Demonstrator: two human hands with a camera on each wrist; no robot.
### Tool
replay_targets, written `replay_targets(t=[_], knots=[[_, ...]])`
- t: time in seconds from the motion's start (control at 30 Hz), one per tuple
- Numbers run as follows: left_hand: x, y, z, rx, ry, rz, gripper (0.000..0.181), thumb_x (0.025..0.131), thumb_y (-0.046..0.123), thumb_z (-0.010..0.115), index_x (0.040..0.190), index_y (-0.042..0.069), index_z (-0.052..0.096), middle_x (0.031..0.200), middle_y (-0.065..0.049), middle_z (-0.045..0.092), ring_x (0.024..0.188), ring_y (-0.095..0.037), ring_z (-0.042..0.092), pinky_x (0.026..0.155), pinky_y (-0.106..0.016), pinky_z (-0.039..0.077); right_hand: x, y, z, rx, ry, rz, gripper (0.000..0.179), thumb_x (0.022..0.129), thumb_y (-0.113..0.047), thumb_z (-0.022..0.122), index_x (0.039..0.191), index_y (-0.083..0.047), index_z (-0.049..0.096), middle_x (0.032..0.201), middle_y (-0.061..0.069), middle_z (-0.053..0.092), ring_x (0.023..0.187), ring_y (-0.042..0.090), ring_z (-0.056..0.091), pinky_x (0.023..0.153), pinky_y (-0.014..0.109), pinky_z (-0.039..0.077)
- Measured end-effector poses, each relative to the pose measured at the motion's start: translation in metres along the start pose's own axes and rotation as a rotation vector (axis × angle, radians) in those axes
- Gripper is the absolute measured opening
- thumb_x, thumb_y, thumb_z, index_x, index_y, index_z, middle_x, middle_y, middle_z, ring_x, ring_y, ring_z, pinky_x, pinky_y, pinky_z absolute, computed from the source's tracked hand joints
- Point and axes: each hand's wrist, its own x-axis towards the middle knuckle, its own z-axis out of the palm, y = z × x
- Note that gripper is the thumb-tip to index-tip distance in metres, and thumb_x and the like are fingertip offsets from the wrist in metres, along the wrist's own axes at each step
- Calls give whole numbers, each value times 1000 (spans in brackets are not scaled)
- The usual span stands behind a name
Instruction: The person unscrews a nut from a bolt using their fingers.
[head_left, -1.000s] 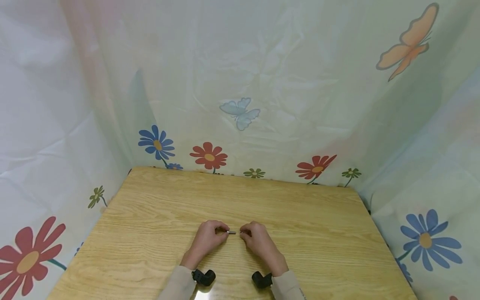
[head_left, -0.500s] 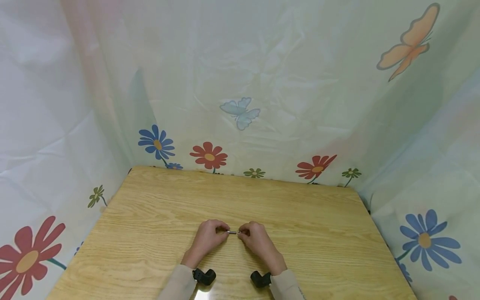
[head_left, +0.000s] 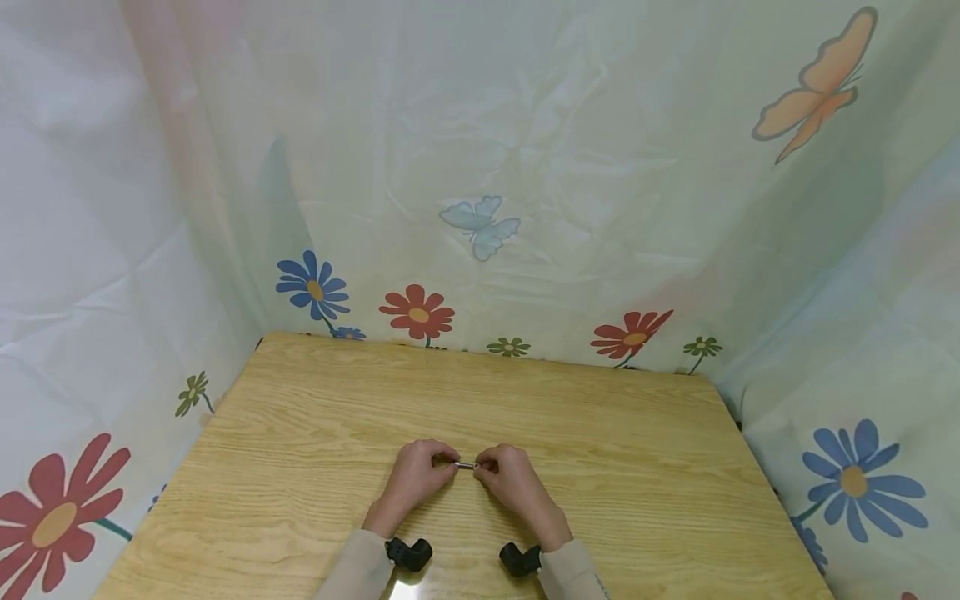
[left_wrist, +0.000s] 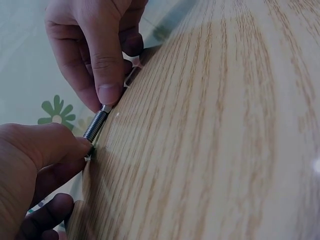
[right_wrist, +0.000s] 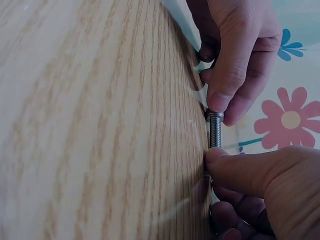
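Just over the table, my left hand (head_left: 415,473) pinches a silver threaded bolt (head_left: 465,466) near its head, between thumb and fingertips. The bolt lies roughly level, its shank pointing at my right hand (head_left: 516,478). In the right wrist view, the bolt's wider head end (right_wrist: 215,115) shows below the left fingertips. My right thumb and finger pinch a small shiny metal piece, apparently a nut (left_wrist: 106,108), at the shank's other end. It is mostly covered by the fingertips, so how far it sits on the thread cannot be told.
The wood-grain table (head_left: 480,400) spreads around both hands. A curtain printed with flowers and butterflies (head_left: 480,225) hangs along its back and both sides. Black wrist cameras (head_left: 409,555) are strapped at both cuffs.
My right hand has moved slightly left, closing the gap between its small metal piece and the bolt's end. My left hand has stayed almost still, pinching the bolt.
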Motion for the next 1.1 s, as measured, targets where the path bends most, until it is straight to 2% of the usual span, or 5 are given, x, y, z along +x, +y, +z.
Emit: replay_targets(t=[0.47, 0.8, 1.0, 1.1], knots=[[1, -1, 2, 5, -5, -2, 6, 88, 12, 80, 93, 16, 82, 94, 4, 78, 88, -12, 71, 77, -28, 55, -1, 3, 1, 13, -13, 33, 8, 93, -9, 76, 99, -4, 77, 90, 2, 71, 77, 8, 64, 67, 23, 54], [0, -6, 0, -57, -39, -24, 12, 89, 15, 80, 100, 13, 81, 100, 2, 78, 92, -13, 70, 78, -28, 55, -3, 6, -2, 58, -36, 58, 12, 94, -10, 75, 104, -3, 76, 93, 3, 70, 81, 8, 65, 70, 23, 54], [-1, -7, -10, -63, -41, -47, 19, 89, 18, 80, 108, 13, 79, 107, 0, 77, 97, -17, 69, 83, -34, 56, -7, 7, -11, 139, -38, 85, 22, 97, -18, 73, 111, -2, 74, 97, 2, 72, 85, 9, 65, 73, 24, 55], [-2, -8, -19, -58, -22, -62, 23, 90, 18, 79, 112, 12, 78, 109, -1, 76, 103, -22, 70, 89, -41, 57, -8, 10, -15, 129, -26, 93, 28, 99, -23, 71, 117, -2, 72, 101, 3, 71, 88, 11, 66, 74, 26, 55]])
